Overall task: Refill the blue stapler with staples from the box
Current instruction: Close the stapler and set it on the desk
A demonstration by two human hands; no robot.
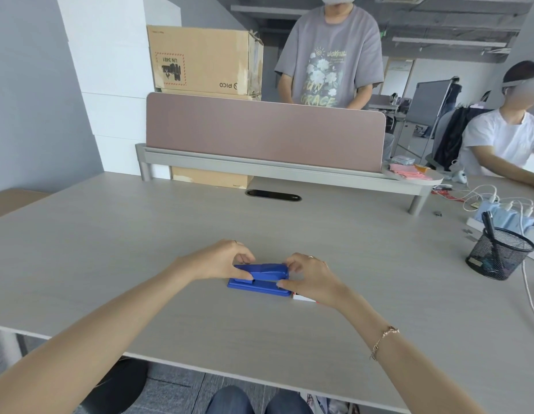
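Note:
The blue stapler (pixel 261 279) lies closed on the pale wooden desk (pixel 140 264), its length running left to right. My left hand (pixel 220 259) pinches its left end between thumb and fingers. My right hand (pixel 309 274) grips the right end, thumb on the base and fingers over the top. A small white box with a red edge (pixel 303 298), the staple box, peeks out under my right wrist, mostly hidden.
A black mesh pen cup (pixel 498 253) stands at the right, with a power strip and white cables (pixel 504 213) behind it. A pink divider panel (pixel 265 130) on a grey shelf closes the desk's far side. One person stands behind it, another sits at the right.

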